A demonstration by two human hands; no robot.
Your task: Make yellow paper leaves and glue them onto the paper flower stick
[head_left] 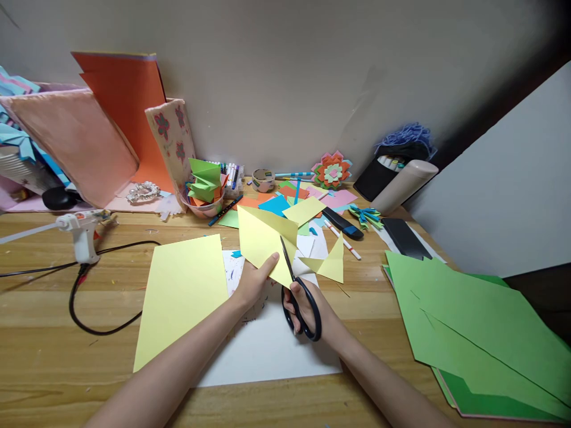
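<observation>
My left hand (259,279) pinches a folded piece of yellow paper (263,235) near its lower edge, thumb on top. In my right hand (307,303) is a pair of black-handled scissors (316,321), fingers through the loops. The blades lie against the right part of the yellow paper; one blade is partly hidden by it. Just right of the scissors lies a creased yellow offcut (330,264). Beneath both hands is a white sheet (272,356) with ink marks. A large yellow sheet (182,297) rests to the left, partly under my left forearm.
A white glue gun (84,235) with a black cord stands at left. Green sheets (473,327) are piled at right, near a dark phone (405,238). Behind are paper scraps, a black stapler-like tool (342,223), a marker (343,241), a tape roll (263,179) and a paper flower (332,170).
</observation>
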